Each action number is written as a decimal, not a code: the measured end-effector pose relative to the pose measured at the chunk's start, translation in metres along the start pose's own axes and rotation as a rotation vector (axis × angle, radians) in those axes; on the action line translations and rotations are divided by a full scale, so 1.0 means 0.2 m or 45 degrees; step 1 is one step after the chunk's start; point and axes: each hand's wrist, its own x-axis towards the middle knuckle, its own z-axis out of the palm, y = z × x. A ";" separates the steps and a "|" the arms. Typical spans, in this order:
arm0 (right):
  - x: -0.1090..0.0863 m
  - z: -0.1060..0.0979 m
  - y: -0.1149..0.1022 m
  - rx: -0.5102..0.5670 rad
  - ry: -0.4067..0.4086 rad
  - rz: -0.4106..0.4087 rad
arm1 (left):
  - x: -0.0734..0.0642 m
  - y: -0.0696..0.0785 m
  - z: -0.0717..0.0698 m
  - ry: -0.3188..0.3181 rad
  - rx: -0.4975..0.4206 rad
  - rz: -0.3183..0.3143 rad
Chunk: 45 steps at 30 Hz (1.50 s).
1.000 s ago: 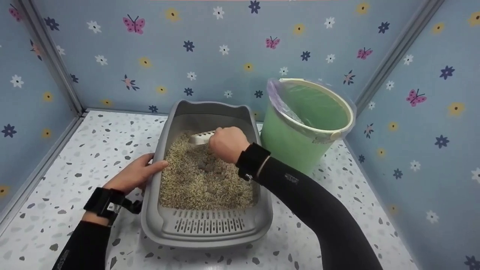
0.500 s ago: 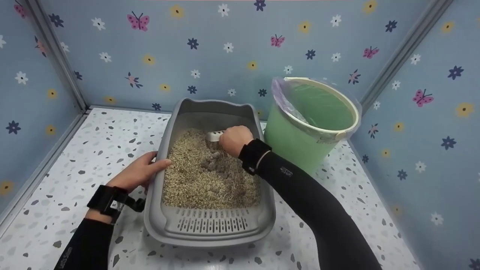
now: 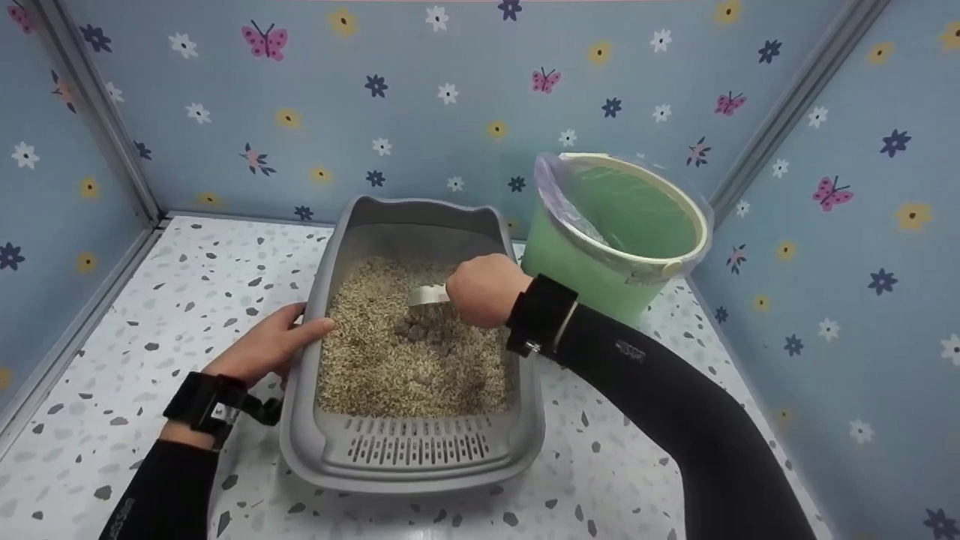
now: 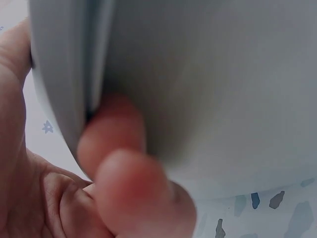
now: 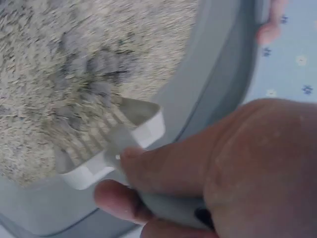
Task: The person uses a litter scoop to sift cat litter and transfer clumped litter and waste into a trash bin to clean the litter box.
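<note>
A grey litter box [image 3: 304,405] holds tan granular litter [image 3: 375,375] with grey clumps [image 3: 412,328] near its middle. My right hand [image 3: 486,291] grips the handle of a white slotted litter scoop [image 3: 427,295]. In the right wrist view the head of the scoop [image 5: 143,130] is partly sunk in the litter beside several grey clumps [image 5: 101,64]. My left hand [image 3: 262,346] holds the box's left rim, thumb on top. The left wrist view shows its curled fingertips [image 4: 131,183] under the rim [image 4: 64,64].
A green bin [image 3: 581,277] with a pale rim and a clear purplish liner [image 3: 559,199] stands right of the box. Speckled white flooring [image 3: 217,285] lies around. Blue flowered panels [image 3: 420,112] rise at the back and both sides.
My right hand and the scoop have moved right and a little nearer to me through the litter, beside the clumps. The left hand keeps its hold on the rim.
</note>
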 end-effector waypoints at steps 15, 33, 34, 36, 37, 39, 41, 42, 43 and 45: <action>0.21 0.08 0.10 -0.206 0.137 0.208 | 0.00 0.00 0.00 -0.009 -0.004 -0.003; 0.10 0.00 0.10 -0.038 -0.173 0.087 | 0.00 0.00 0.01 -0.007 -0.023 -0.001; 0.08 -0.02 0.09 -0.035 -0.182 0.075 | 0.00 0.00 0.01 -0.007 -0.025 -0.002; 0.05 -0.05 0.07 -0.023 -0.210 0.055 | 0.00 0.00 0.01 -0.011 -0.023 0.002; 0.04 -0.06 0.07 -0.018 -0.229 0.045 | 0.00 0.00 0.01 -0.014 -0.020 0.003; 0.01 -0.09 0.05 -0.002 -0.261 0.041 | 0.00 0.00 0.00 -0.021 -0.011 0.010; -0.01 -0.12 0.04 0.003 -0.275 0.053 | 0.01 0.00 0.00 -0.026 -0.007 0.011; -0.02 -0.13 0.04 0.000 -0.268 0.063 | 0.01 0.00 0.00 -0.025 -0.010 0.009; -0.03 -0.15 0.05 -0.005 -0.250 0.075 | 0.01 0.00 0.00 -0.026 -0.008 0.011; -0.04 -0.17 0.05 -0.014 -0.197 0.105 | 0.01 0.00 0.01 -0.025 -0.011 0.010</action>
